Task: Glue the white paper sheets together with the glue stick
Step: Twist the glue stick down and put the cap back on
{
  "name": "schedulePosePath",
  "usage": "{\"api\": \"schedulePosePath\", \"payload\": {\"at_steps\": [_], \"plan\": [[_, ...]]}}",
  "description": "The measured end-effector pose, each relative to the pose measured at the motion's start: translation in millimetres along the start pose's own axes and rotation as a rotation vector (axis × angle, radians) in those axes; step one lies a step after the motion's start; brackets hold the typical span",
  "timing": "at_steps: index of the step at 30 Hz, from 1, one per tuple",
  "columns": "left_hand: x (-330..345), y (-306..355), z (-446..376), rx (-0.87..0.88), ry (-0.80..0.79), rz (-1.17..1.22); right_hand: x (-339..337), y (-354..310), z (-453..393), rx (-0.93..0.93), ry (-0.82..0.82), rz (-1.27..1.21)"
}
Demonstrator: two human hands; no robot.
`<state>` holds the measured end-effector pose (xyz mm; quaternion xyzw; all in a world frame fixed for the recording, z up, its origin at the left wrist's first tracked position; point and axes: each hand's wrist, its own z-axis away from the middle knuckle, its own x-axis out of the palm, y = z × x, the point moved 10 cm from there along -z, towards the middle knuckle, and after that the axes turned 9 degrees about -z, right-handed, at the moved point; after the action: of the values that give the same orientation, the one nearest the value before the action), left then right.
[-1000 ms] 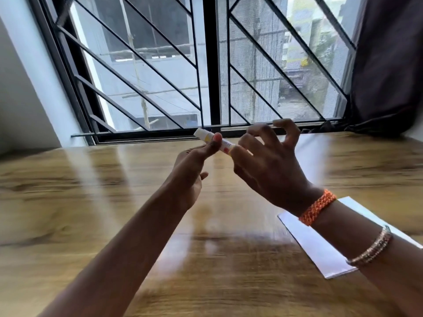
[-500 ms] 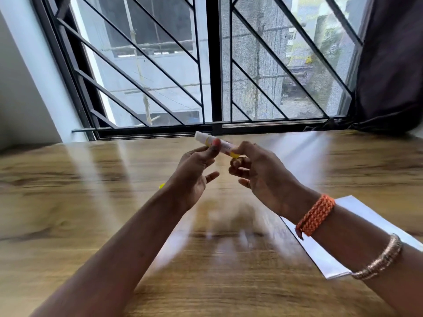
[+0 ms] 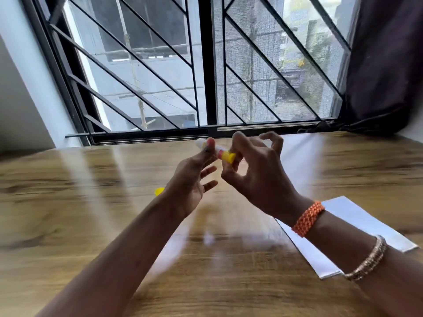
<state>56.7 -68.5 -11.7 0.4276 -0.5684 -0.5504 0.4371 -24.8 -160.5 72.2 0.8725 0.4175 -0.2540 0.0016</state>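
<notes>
Both my hands hold a glue stick (image 3: 220,152) up above the wooden table (image 3: 68,202). It is white with a yellow end. My left hand (image 3: 194,177) pinches its white body between thumb and fingers. My right hand (image 3: 254,170) grips the yellow end with thumb and forefinger, the other fingers curled apart. A small yellow piece (image 3: 159,191), perhaps the cap, lies on the table just left of my left wrist. The white paper sheets (image 3: 357,223) lie flat at the right, partly hidden under my right forearm.
A barred window (image 3: 206,65) runs along the table's far edge. A dark curtain (image 3: 386,65) hangs at the far right, touching the table's corner. A white wall (image 3: 18,99) closes the left side.
My right hand has shifted on the stick's end, and its yellow base now shows clearly. The yellow piece on the table has come into view. The view has tilted slightly.
</notes>
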Motion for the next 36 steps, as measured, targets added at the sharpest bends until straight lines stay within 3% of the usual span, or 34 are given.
{"api": "schedulePosePath", "payload": {"at_steps": [4,8,10,15,17,19,27,29,33,36], "plan": [[7.1,1.3,-0.7,0.016,-0.051,0.085,10.0,36.4,9.6,0.388,0.098,-0.471],[0.7,3.0,0.3,0.028,0.029,0.09,26.5,59.8,22.0,0.663,0.122,-0.824],[-4.5,2.5,1.5,0.028,0.087,0.049,23.5,51.5,18.2,0.594,0.095,-0.755],[-8.1,-2.1,3.3,-0.034,0.114,-0.02,9.0,-5.1,0.8,-0.118,-0.11,0.148],[-4.0,-3.1,3.2,-0.047,0.07,0.007,11.1,-7.6,0.7,-0.146,-0.142,0.196],[-0.6,-2.8,2.7,-0.033,0.028,0.063,11.1,2.2,0.5,0.009,-0.121,0.042],[7.0,8.3,3.1,0.079,-0.043,0.204,54.1,58.4,34.5,0.947,-0.072,-1.109],[6.5,10.2,3.1,0.094,-0.05,0.193,63.4,58.8,41.2,1.065,-0.094,-1.284],[-4.3,10.8,2.9,0.094,0.054,0.068,53.2,57.5,34.6,0.966,-0.008,-1.213],[-13.6,6.6,3.8,0.042,0.144,0.013,29.7,40.0,17.6,0.646,0.025,-0.854]]}}
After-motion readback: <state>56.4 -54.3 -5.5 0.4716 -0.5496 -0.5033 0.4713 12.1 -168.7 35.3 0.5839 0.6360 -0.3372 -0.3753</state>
